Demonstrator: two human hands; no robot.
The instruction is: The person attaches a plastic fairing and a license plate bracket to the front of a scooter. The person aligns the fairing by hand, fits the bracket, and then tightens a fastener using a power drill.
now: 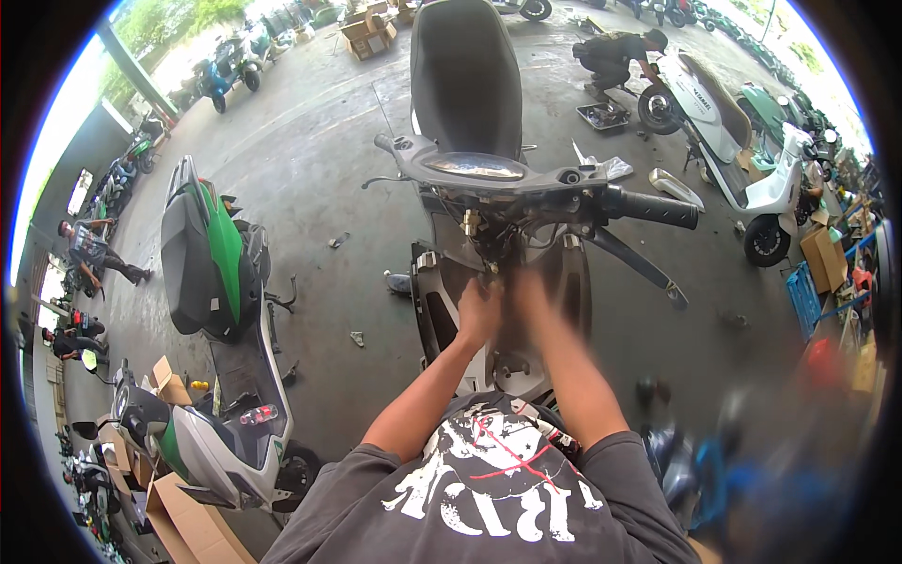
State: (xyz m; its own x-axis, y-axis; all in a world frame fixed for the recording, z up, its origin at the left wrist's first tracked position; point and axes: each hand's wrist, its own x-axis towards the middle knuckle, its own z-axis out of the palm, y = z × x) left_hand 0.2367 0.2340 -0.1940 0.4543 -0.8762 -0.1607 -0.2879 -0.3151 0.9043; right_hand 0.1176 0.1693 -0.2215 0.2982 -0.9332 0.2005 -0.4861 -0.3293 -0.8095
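The grip of the left hand (479, 310) looks curled together around some small part below the steering column, though blur keeps me from telling what it pinches; the right hand (531, 296) is smeared by motion, so I cannot tell whether its grip is apart or closed. Both hands work just beneath the handlebar (526, 183) of a stripped scooter (465, 85), which stands dead ahead at twelve o'clock with its black seat running away from the person. The exposed front frame (442, 282) and wiring sit between the forearms. I judge the scooter itself heavy and stiff, steady on its stand, so it needs no holding; the fittings in the column look small, hard, probably greasy, and best pinched with fingertips, while the cables are soft and should not be tugged. A green scooter (211, 254) stands at nine o'clock, a white scooter (752, 179) at two o'clock, where another person crouches.
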